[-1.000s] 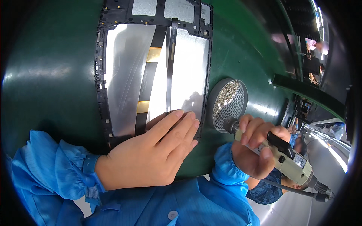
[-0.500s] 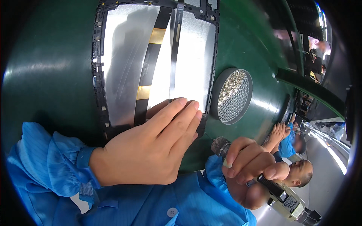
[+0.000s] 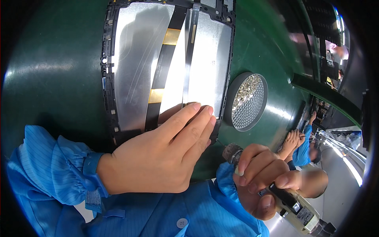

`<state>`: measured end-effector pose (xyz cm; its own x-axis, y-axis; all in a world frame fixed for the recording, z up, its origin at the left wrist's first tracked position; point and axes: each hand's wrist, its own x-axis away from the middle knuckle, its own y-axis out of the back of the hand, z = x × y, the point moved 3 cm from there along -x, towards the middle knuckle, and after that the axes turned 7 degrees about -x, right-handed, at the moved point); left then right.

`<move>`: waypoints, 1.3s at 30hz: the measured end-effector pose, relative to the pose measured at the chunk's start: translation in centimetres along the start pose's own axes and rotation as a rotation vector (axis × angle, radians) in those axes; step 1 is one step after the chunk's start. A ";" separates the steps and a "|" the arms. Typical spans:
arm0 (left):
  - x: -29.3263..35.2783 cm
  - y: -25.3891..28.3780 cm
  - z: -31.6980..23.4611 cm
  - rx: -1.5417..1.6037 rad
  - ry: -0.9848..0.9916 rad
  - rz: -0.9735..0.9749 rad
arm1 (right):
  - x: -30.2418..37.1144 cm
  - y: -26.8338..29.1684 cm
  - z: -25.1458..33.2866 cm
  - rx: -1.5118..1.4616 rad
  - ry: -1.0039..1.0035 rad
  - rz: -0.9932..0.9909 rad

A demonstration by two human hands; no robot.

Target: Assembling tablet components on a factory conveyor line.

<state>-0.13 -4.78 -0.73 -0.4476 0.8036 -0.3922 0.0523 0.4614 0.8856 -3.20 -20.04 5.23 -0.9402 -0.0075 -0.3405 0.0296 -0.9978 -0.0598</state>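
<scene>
A tablet frame (image 3: 130, 75) with silvery metal plates and a black rim lies on the green work mat. Two dark flex cables (image 3: 162, 71) with gold patches run lengthwise down it. Across its near end rests my left hand (image 3: 158, 154), fingers stretched out side by side and flat on the plate; the thumb is hidden. My right hand (image 3: 260, 177) is wrapped round an electric screwdriver (image 3: 298, 211) with a beige body and a black lever. Its knurled metal collar (image 3: 232, 152) points toward the frame's near right corner, with a thin bit just beside that corner.
To the right of the frame stands a round grey tray (image 3: 249, 114) with a dimpled bottom and many tiny screws heaped at its far side. A dark green raised bar (image 3: 327, 96) crosses the right. Other people in blue sleeves (image 3: 302, 148) work beyond it.
The tablet frame has shifted slightly to the right in view, with my left hand on it. My right hand keeps its grip on the screwdriver.
</scene>
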 end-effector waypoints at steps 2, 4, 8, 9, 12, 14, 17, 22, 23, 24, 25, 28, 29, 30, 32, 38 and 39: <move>0.0 0.0 0.0 0.005 0.003 0.002 | 0.0 -0.1 -0.1 0.001 0.011 0.011; 0.0 -0.1 0.0 0.010 0.005 0.005 | -0.1 -0.3 -0.1 0.018 0.011 0.016; 0.0 -0.2 -0.1 0.009 0.009 0.000 | -0.1 -0.2 -0.2 0.025 -0.004 0.038; 0.0 -0.2 -0.1 0.006 0.013 -0.002 | -0.1 -0.2 -0.3 0.026 -0.003 0.035; 0.1 0.0 -0.1 0.003 0.007 0.019 | -0.2 -0.1 -0.4 0.009 0.011 0.051; 0.1 0.2 -0.2 -0.006 0.004 0.012 | -0.4 0.7 -0.4 -0.085 -0.037 0.063; 0.0 -0.1 -0.2 -0.024 -0.024 -0.012 | -0.5 3.2 -0.3 -0.064 0.093 -0.150; -0.1 0.2 0.0 -0.039 -0.034 0.013 | -1.4 4.6 -2.0 -0.075 0.107 -0.176; -0.3 0.3 0.1 -0.029 -0.032 0.027 | -1.6 4.6 -2.2 -0.087 0.088 -0.175; -0.4 0.3 0.2 -0.020 -0.029 0.039 | -1.7 4.5 -2.4 -0.099 0.069 -0.174; -0.3 0.3 0.2 -0.020 -0.027 0.040 | -1.7 4.5 -2.4 -0.100 0.068 -0.172; -0.2 0.2 0.1 -0.038 -0.033 0.034 | -1.5 4.5 -2.7 -0.112 0.069 -0.123; -0.4 0.1 0.0 -0.034 -0.031 0.034 | -1.4 4.7 -2.8 -0.114 0.074 -0.123; -0.5 0.0 0.0 -0.030 -0.029 0.035 | -1.4 4.8 -2.9 -0.116 0.078 -0.123; -0.4 -0.1 0.0 -0.033 -0.025 0.025 | -1.3 4.7 -2.9 -0.112 0.079 -0.125; -0.2 -0.2 0.0 -0.048 -0.026 0.007 | -1.3 4.6 -3.0 -0.100 0.087 -0.133; -0.1 -0.1 0.0 -0.055 -0.024 0.002 | -1.3 4.6 -3.1 -0.099 0.091 -0.120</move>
<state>-0.11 -4.96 -0.76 -0.4263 0.8134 -0.3959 0.0032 0.4390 0.8985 -0.78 -24.37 2.54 -0.9047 0.1220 -0.4081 -0.0436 -0.9796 -0.1961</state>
